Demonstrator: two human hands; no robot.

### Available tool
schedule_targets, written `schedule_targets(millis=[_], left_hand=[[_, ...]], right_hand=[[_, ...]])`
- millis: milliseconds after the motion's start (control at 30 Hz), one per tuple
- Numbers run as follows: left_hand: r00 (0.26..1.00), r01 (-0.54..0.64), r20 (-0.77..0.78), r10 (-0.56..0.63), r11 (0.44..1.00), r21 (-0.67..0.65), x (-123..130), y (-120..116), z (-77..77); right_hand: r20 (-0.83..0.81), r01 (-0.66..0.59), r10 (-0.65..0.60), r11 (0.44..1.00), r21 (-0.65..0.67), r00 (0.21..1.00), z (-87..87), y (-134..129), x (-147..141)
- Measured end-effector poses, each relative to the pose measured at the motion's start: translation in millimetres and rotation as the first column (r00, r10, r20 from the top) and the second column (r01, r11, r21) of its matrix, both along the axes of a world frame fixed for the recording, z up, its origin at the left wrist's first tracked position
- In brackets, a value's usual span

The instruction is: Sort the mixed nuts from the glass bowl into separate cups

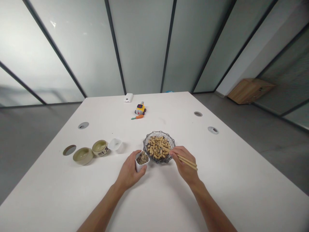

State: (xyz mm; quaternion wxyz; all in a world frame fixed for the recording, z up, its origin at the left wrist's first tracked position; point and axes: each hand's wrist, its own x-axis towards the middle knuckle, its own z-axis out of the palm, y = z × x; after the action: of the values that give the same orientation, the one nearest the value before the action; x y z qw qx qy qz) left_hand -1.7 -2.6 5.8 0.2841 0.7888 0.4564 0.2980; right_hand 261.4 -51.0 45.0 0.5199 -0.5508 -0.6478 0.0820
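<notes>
My left hand point(130, 170) is wrapped round a small white cup point(140, 167), which holds striped sunflower seeds point(142, 158). The cup sits close against the left rim of a scalloped glass bowl point(172, 140). Peanuts in their shells point(155, 149) fill that bowl, with darker bits showing among them. My right hand point(185, 163) grips a pair of wooden chopsticks point(187, 161) at the bowl's right side. Their tips reach in over the peanuts; whether they pinch anything is too small to tell.
Left of my hands stand an empty white cup point(116, 145) and two green ceramic bowls point(83, 156). Farther back on the white table point(159, 196) are a yellow toy car point(140, 109), a toy carrot point(138, 117) and a white box-shaped device point(128, 97). Round holes point(69, 150) pierce the tabletop.
</notes>
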Motion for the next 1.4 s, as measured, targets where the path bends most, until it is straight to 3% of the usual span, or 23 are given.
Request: schedule_targets(millis=[133, 233, 367, 533, 700, 800, 967, 1067, 1167, 1300, 1400], left_hand=[[1.000, 0.006, 0.000, -0.006, 1.000, 0.002, 1, 0, 1.1], [1.000, 0.001, -0.005, -0.001, 1.000, -0.003, 1, 0, 1.2], [1.000, -0.006, 0.001, 0.006, 1.000, 0.002, 1, 0, 0.4], [1.000, 0.000, 0.015, 0.000, 1.000, 0.007, 1, 0, 1.2], [1.000, -0.011, 0.013, 0.011, 1.000, -0.005, 1, 0, 2.6], [1.000, -0.015, 0.008, 0.016, 1.000, -0.001, 1, -1, 2.4], [1.000, -0.015, 0.010, 0.015, 1.000, -0.002, 1, -2, 2.7], [1.000, -0.012, 0.018, 0.012, 1.000, 0.006, 1, -2, 3.3], [1.000, -0.014, 0.020, 0.014, 1.000, 0.009, 1, -2, 3.7], [1.000, -0.011, 0.015, 0.011, 1.000, -0.003, 1, -2, 3.3], [1.000, -0.008, 0.014, 0.008, 1.000, -0.001, 1, -1, 3.2]], right_hand=[[-0.021, 0.065, -0.065, 0.998, 0.010, 0.998, 1.7, -2, 4], [-0.126, 0.124, -0.121, 0.992, 0.015, 0.985, 5.6, -6, 4], [-0.246, 0.058, -0.056, 0.998, 0.002, 0.968, 9.7, -10, 3], [-0.136, 0.227, -0.225, 0.974, 0.003, 0.965, 4.1, -2, 14], [-0.124, 0.110, -0.124, 0.987, -0.117, 0.984, -1.1, 4, 16], [-0.186, 0.060, -0.092, 0.983, -0.173, 0.978, 9.9, -2, 18], [-0.153, 0.113, -0.151, 0.967, -0.228, 0.977, 45.0, -12, 32], [-0.072, 0.024, -0.049, 0.948, -0.317, 0.996, 57.2, -4, 38], [-0.037, -0.060, 0.052, 0.958, -0.280, 0.998, 54.3, 10, 40], [-0.179, 0.096, -0.140, 0.967, -0.235, 0.974, 39.9, 20, 43], [-0.284, 0.068, -0.164, 0.946, -0.318, 0.945, 31.1, 18, 42]])
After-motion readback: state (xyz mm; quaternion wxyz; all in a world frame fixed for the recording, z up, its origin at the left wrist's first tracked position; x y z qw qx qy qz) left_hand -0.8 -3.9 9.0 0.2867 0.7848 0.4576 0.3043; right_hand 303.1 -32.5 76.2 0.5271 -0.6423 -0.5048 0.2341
